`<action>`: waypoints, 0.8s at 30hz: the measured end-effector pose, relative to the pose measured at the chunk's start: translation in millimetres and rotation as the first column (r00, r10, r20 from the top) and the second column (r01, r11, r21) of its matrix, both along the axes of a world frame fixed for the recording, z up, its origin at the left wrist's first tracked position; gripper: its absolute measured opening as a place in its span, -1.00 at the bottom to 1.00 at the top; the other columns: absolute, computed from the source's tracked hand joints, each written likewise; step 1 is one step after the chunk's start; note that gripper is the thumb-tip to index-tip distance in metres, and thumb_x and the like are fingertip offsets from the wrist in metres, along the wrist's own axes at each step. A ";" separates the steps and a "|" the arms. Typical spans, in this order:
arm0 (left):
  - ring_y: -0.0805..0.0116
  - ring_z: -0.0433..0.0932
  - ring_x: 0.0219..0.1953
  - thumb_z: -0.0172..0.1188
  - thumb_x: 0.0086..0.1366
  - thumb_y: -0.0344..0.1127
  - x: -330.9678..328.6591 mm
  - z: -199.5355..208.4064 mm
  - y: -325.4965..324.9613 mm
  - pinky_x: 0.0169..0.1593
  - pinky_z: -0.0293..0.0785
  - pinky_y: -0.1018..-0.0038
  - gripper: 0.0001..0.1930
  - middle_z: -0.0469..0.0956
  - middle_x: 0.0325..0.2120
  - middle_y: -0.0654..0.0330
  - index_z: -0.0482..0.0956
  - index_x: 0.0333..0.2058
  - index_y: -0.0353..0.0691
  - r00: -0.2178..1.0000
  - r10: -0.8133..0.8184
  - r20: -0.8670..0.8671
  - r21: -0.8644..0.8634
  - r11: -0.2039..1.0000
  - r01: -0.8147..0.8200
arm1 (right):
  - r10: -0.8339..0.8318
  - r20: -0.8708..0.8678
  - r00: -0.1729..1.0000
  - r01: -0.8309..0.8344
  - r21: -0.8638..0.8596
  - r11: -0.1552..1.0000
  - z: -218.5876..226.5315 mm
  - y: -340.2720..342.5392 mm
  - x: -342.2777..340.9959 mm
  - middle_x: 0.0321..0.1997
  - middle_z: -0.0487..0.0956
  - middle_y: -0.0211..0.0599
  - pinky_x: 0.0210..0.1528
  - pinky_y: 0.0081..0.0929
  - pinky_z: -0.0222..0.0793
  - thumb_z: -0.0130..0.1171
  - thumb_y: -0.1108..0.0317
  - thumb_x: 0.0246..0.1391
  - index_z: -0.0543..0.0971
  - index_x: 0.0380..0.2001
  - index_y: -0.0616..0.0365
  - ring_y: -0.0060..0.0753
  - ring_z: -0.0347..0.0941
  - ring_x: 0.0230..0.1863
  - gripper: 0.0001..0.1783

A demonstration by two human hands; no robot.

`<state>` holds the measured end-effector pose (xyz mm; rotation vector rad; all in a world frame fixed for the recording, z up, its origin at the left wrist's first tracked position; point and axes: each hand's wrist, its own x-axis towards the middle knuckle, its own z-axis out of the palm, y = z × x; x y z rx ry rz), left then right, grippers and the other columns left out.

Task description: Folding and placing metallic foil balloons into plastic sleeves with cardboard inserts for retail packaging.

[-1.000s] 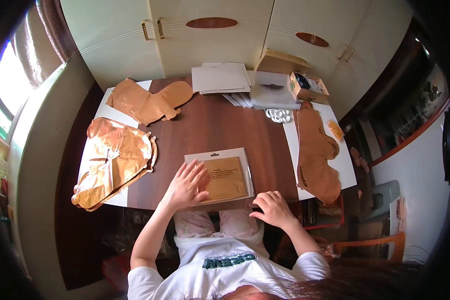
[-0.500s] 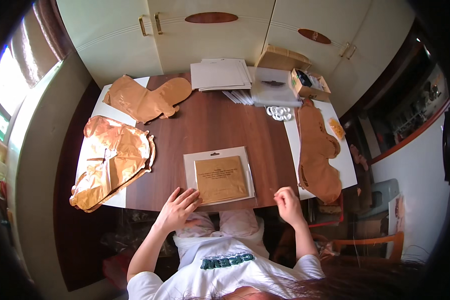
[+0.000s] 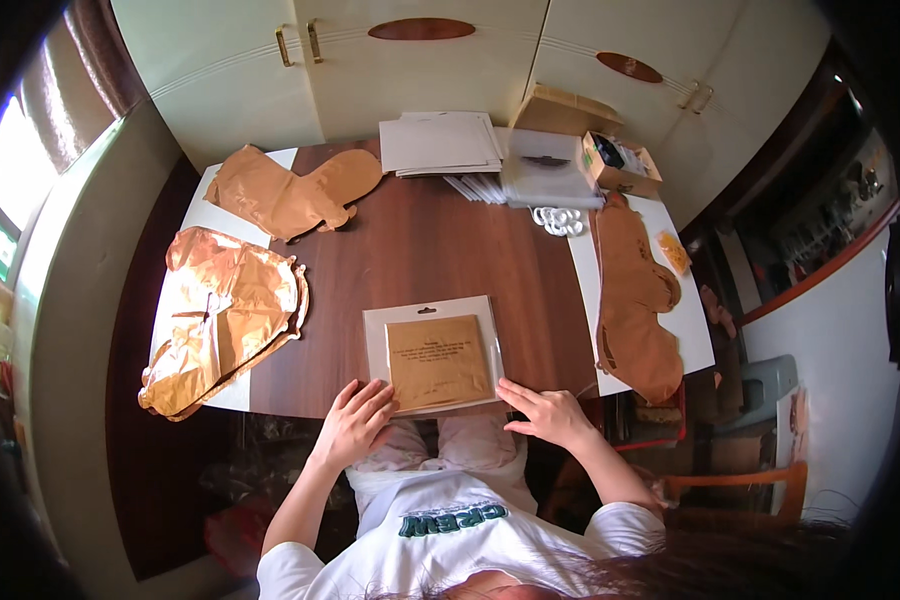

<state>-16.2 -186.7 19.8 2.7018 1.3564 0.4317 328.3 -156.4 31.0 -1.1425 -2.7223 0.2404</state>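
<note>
A folded copper-brown foil piece (image 3: 438,372) with dark print lies on a white card inside a clear hang-hole bag (image 3: 376,330), near the table's front edge. My left hand (image 3: 356,424) rests at the package's lower left corner, fingers stretched out. On the other side my right hand (image 3: 550,412) is open, its straight fingertips touching the lower right edge of the package. Neither hand grips anything. At the left lies a shiny stack of flat copper foil pieces (image 3: 225,310), which look like deflated foil balloons.
Flat brown foil shapes lie at the back left (image 3: 290,195) and along the right (image 3: 635,300). At the back are white cards (image 3: 438,143), clear bags (image 3: 550,165), white rings (image 3: 558,220) and a small box (image 3: 622,165). A yellow packet (image 3: 674,252) sits at the right edge.
My right hand has moved left from beside the package to its lower right edge, and its curled fingers have straightened. The left hand stays at the lower left corner.
</note>
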 end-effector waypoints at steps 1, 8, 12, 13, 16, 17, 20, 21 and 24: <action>0.25 0.25 0.20 0.23 0.05 -0.20 -0.1 -1.1 -1.5 0.26 0.06 0.14 -0.56 0.38 0.08 0.21 0.47 -0.05 -0.12 1.000 0.002 -0.001 -0.002 1.000 -0.002 | -0.014 -0.001 1.000 0.014 0.019 1.000 -2.1 -0.3 -0.4 0.19 0.37 -0.51 -0.35 -0.52 0.52 0.30 0.02 -0.21 0.39 0.06 0.00 -0.44 0.57 -0.32 -0.29; 0.29 0.31 0.17 0.22 0.06 -0.25 2.3 -1.3 -4.4 0.24 0.08 0.13 -0.69 0.44 0.02 0.29 0.54 -0.18 -0.14 0.997 0.073 0.038 0.006 0.997 -0.074 | -0.057 -0.059 0.997 0.067 0.183 0.981 -13.6 0.0 -5.4 0.03 0.51 -0.55 -0.50 -0.60 0.47 0.29 0.02 -0.18 0.54 -0.15 -0.01 -0.50 0.52 -0.56 -0.50; 0.27 0.36 0.13 0.22 0.06 -0.29 0.9 -5.6 -3.6 0.23 0.10 0.12 -0.75 0.48 -0.01 0.28 0.57 -0.24 -0.15 0.990 0.081 0.113 0.004 0.997 -0.082 | -0.038 -0.142 0.989 0.070 0.226 0.972 -15.6 3.4 -8.8 -0.06 0.56 -0.52 -0.53 -0.59 0.45 0.34 0.05 -0.23 0.59 -0.25 0.00 -0.50 0.51 -0.60 -0.57; 0.27 0.36 0.13 0.22 0.06 -0.29 0.5 -7.6 -3.8 0.23 0.10 0.12 -0.75 0.48 -0.01 0.28 0.57 -0.24 -0.15 0.990 0.084 0.112 0.002 0.996 -0.085 | -0.040 -0.145 0.989 0.076 0.252 0.965 -14.2 3.6 -10.3 -0.10 0.58 -0.52 -0.55 -0.59 0.43 0.34 0.07 -0.22 0.60 -0.28 0.00 -0.51 0.50 -0.61 -0.60; 0.24 0.39 0.11 0.22 0.05 -0.33 0.8 -12.6 -4.0 0.22 0.11 0.11 -0.80 0.50 -0.03 0.27 0.57 -0.30 -0.17 0.978 0.097 0.184 0.020 0.995 -0.103 | -0.047 -0.192 0.980 0.102 0.286 0.953 -18.9 5.1 -12.0 -0.17 0.61 -0.52 -0.57 -0.59 0.40 0.33 0.12 -0.19 0.61 -0.34 0.01 -0.51 0.49 -0.63 -0.68; 0.24 0.39 0.10 0.22 0.05 -0.35 1.8 -13.5 -3.9 0.21 0.12 0.11 -0.82 0.50 -0.03 0.27 0.55 -0.33 -0.18 0.972 0.105 0.208 0.020 0.994 -0.112 | -0.051 -0.235 0.971 0.121 0.296 0.948 -21.0 5.5 -12.2 -0.20 0.62 -0.52 -0.57 -0.58 0.40 0.32 0.15 -0.17 0.62 -0.38 0.01 -0.50 0.48 -0.64 -0.73; 0.22 0.41 0.09 0.21 0.04 -0.40 6.8 -13.4 -4.7 0.21 0.12 0.11 -0.88 0.52 -0.05 0.26 0.53 -0.39 -0.20 0.955 0.143 0.258 0.004 0.989 -0.150 | -0.074 -0.330 0.941 0.173 0.283 0.944 -23.0 6.1 -16.4 -0.29 0.64 -0.51 -0.56 -0.54 0.40 0.29 0.25 -0.13 0.61 -0.44 0.04 -0.47 0.48 -0.64 -0.84; 0.21 0.42 0.08 0.20 0.04 -0.41 8.9 -13.0 -5.5 0.21 0.13 0.10 -0.91 0.53 -0.07 0.25 0.52 -0.42 -0.21 0.944 0.173 0.282 -0.010 0.984 -0.178 | -0.073 -0.331 0.941 0.171 0.280 0.945 -23.0 6.1 -18.4 -0.29 0.64 -0.51 -0.56 -0.54 0.40 0.29 0.25 -0.13 0.61 -0.44 0.04 -0.47 0.48 -0.64 -0.84; 0.17 0.45 0.05 0.18 0.01 -0.46 15.4 -16.7 -6.9 0.20 0.15 0.09 -0.92 0.55 -0.10 0.22 0.53 -0.45 -0.21 0.901 0.240 0.361 -0.020 0.968 -0.249 | -0.098 -0.382 0.919 0.213 0.272 0.938 -22.7 5.9 -23.3 -0.36 0.64 -0.48 -0.56 -0.51 0.40 0.27 0.31 -0.12 0.59 -0.49 0.07 -0.45 0.49 -0.63 -0.89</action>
